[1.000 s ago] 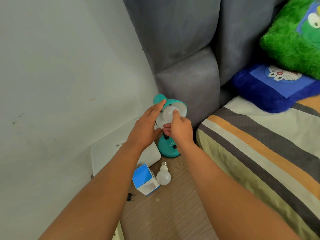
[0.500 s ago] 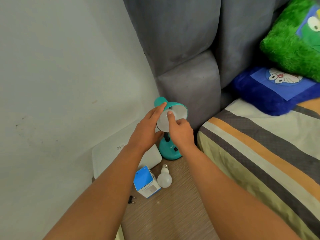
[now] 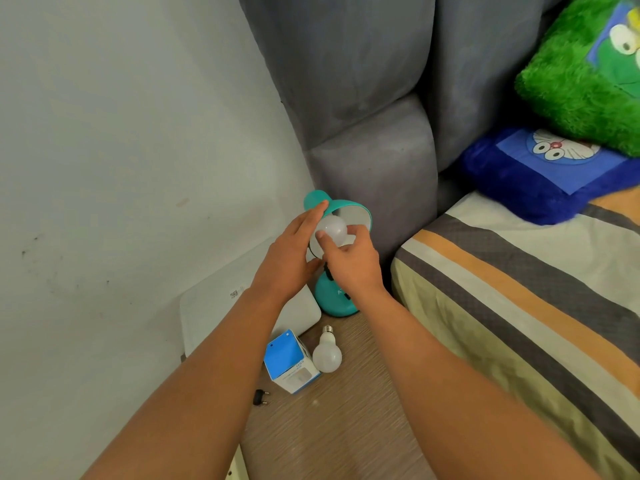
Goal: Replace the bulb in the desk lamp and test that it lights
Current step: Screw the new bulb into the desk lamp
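Note:
A teal desk lamp (image 3: 335,299) stands at the back of the wooden bedside table (image 3: 332,417), its shade (image 3: 349,207) tilted toward me. A white bulb (image 3: 334,228) sits in the mouth of the shade. My right hand (image 3: 349,261) pinches this bulb with thumb and fingers curled round it. My left hand (image 3: 294,258) lies with straight fingers along the left side of the shade, steadying it. A second white bulb (image 3: 327,353) lies on the table beside a blue and white bulb box (image 3: 289,363).
A black two-pin plug (image 3: 259,397) lies on the table's left edge. A white flat device (image 3: 221,306) leans behind the box against the wall. A grey upholstered headboard (image 3: 374,161) rises behind the lamp. The striped bed (image 3: 519,306) borders the table on the right.
My right hand's fingers have shifted round the bulb between frames, as in a twist. The left hand stays on the shade. The view has moved slightly.

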`<state>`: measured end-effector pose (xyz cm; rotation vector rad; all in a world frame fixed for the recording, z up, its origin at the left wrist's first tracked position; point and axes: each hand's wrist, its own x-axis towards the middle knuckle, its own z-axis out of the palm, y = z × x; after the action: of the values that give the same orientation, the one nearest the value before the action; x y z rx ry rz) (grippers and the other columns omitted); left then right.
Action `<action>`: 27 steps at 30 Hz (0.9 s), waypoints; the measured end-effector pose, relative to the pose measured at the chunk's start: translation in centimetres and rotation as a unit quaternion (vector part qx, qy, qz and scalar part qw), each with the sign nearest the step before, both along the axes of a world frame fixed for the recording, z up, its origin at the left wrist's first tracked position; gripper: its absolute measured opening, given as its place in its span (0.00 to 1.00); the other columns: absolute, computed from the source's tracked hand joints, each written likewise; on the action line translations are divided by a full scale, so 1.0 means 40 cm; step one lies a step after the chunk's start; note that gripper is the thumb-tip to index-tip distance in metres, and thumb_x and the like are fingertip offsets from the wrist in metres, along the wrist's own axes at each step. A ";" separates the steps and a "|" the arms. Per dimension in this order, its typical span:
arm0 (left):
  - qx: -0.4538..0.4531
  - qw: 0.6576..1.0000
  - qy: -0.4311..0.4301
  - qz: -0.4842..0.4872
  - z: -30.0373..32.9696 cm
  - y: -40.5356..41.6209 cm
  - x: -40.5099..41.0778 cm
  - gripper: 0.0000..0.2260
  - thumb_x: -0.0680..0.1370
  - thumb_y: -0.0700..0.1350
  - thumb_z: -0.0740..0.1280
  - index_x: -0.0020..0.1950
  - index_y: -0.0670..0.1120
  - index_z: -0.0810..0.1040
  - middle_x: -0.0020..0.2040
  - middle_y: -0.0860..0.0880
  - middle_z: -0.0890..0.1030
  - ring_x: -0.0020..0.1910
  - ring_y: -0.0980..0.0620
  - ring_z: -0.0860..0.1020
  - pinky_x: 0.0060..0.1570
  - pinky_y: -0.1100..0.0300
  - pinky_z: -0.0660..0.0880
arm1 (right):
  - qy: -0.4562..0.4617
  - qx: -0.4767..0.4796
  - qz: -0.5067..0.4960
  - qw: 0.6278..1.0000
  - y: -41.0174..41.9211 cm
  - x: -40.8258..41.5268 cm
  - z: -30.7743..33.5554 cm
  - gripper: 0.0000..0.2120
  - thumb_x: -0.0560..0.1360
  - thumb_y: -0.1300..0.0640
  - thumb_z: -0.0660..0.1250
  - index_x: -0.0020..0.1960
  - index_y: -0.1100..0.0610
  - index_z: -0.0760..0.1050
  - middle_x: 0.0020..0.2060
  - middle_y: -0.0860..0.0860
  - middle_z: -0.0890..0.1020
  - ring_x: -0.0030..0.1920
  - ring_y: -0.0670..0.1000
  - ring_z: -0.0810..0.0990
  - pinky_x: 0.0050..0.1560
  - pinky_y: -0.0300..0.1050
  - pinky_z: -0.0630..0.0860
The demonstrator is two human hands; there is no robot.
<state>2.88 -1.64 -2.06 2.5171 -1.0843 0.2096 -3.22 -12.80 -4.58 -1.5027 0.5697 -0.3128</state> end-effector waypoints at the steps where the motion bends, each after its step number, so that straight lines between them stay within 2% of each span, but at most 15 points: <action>1: -0.002 1.000 0.001 -0.002 -0.001 0.000 0.000 0.39 0.75 0.44 0.74 0.79 0.56 0.54 0.75 0.50 0.67 0.70 0.49 0.71 0.66 0.47 0.74 | 0.006 0.004 -0.005 1.000 0.000 0.002 0.004 0.25 0.75 0.36 0.63 0.64 0.51 0.69 0.54 0.53 0.82 0.50 0.51 0.81 0.42 0.41 0.78; 4: -0.005 1.000 -0.003 0.005 -0.005 0.001 0.000 0.39 0.76 0.46 0.73 0.79 0.56 0.54 0.75 0.49 0.67 0.71 0.49 0.71 0.66 0.49 0.74 | 0.034 0.018 0.003 0.999 -0.003 0.008 0.019 0.31 0.78 0.34 0.53 0.65 0.57 0.73 0.57 0.54 0.79 0.54 0.54 0.79 0.52 0.50 0.80; 6: -0.004 1.000 -0.001 0.006 -0.008 0.002 0.002 0.39 0.76 0.47 0.73 0.79 0.57 0.53 0.76 0.50 0.67 0.71 0.49 0.70 0.67 0.49 0.73 | 0.035 0.061 -0.014 0.997 -0.001 0.012 0.023 0.32 0.76 0.33 0.52 0.65 0.56 0.73 0.57 0.55 0.80 0.54 0.56 0.80 0.56 0.54 0.79; 8: 0.000 1.000 -0.004 0.004 -0.009 0.003 0.005 0.39 0.76 0.47 0.73 0.79 0.57 0.53 0.76 0.50 0.67 0.71 0.50 0.70 0.67 0.49 0.72 | 0.014 0.114 -0.039 0.993 0.005 0.014 0.028 0.32 0.73 0.33 0.54 0.70 0.51 0.67 0.59 0.56 0.79 0.56 0.56 0.80 0.56 0.55 0.80; 10: 0.000 1.000 -0.006 0.004 -0.008 0.001 0.005 0.39 0.75 0.47 0.73 0.79 0.57 0.53 0.75 0.50 0.67 0.71 0.50 0.71 0.67 0.50 0.72 | -0.009 0.114 -0.035 0.993 0.010 0.016 0.028 0.27 0.76 0.35 0.54 0.71 0.45 0.60 0.60 0.57 0.78 0.54 0.55 0.81 0.55 0.53 0.81; 13: -0.002 1.000 -0.003 0.002 -0.009 0.000 0.003 0.39 0.75 0.46 0.74 0.79 0.56 0.54 0.75 0.50 0.67 0.71 0.49 0.71 0.67 0.49 0.72 | -0.024 0.080 -0.032 0.996 0.005 0.019 0.018 0.16 0.81 0.40 0.51 0.66 0.44 0.61 0.57 0.58 0.80 0.45 0.50 0.83 0.46 0.45 0.82; 15: -0.005 1.000 0.002 0.004 -0.008 0.003 0.003 0.39 0.75 0.45 0.74 0.79 0.56 0.54 0.75 0.50 0.67 0.71 0.49 0.71 0.67 0.48 0.73 | -0.021 0.087 -0.018 0.996 0.000 0.019 0.016 0.17 0.79 0.40 0.55 0.65 0.44 0.61 0.56 0.57 0.80 0.46 0.51 0.83 0.45 0.44 0.81; 18: -0.015 1.000 0.012 -0.003 -0.006 0.006 0.004 0.39 0.75 0.44 0.74 0.79 0.56 0.55 0.75 0.50 0.67 0.70 0.49 0.71 0.66 0.48 0.73 | -0.011 0.075 -0.008 0.997 -0.002 0.014 0.013 0.25 0.70 0.42 0.68 0.62 0.43 0.62 0.55 0.53 0.80 0.51 0.54 0.82 0.51 0.50 0.82; 20: -0.012 1.000 0.012 -0.001 -0.004 0.005 0.003 0.39 0.75 0.44 0.74 0.79 0.56 0.54 0.76 0.50 0.67 0.70 0.49 0.71 0.66 0.47 0.73 | -0.012 0.056 -0.010 0.998 -0.002 0.014 0.005 0.26 0.70 0.42 0.71 0.62 0.46 0.64 0.54 0.53 0.81 0.51 0.52 0.83 0.49 0.47 0.81; 23: -0.007 1.000 0.006 0.000 -0.004 0.003 0.005 0.39 0.76 0.45 0.73 0.79 0.56 0.54 0.76 0.50 0.67 0.71 0.49 0.71 0.66 0.47 0.73 | 0.005 0.035 -0.008 0.999 -0.006 0.012 0.012 0.24 0.74 0.35 0.63 0.59 0.52 0.70 0.53 0.52 0.81 0.51 0.51 0.81 0.44 0.42 0.77; 27: -0.002 1.000 0.001 0.004 -0.007 0.004 0.006 0.39 0.76 0.46 0.73 0.79 0.58 0.53 0.75 0.50 0.67 0.70 0.49 0.71 0.66 0.48 0.73 | 0.080 0.019 0.035 0.996 -0.022 0.017 0.025 0.37 0.74 0.28 0.50 0.65 0.56 0.74 0.58 0.55 0.80 0.56 0.55 0.78 0.57 0.51 0.77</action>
<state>3.12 -1.48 -2.32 2.5183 -1.0730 0.2111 -2.56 -13.70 -3.60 -1.5152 0.6449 -0.1271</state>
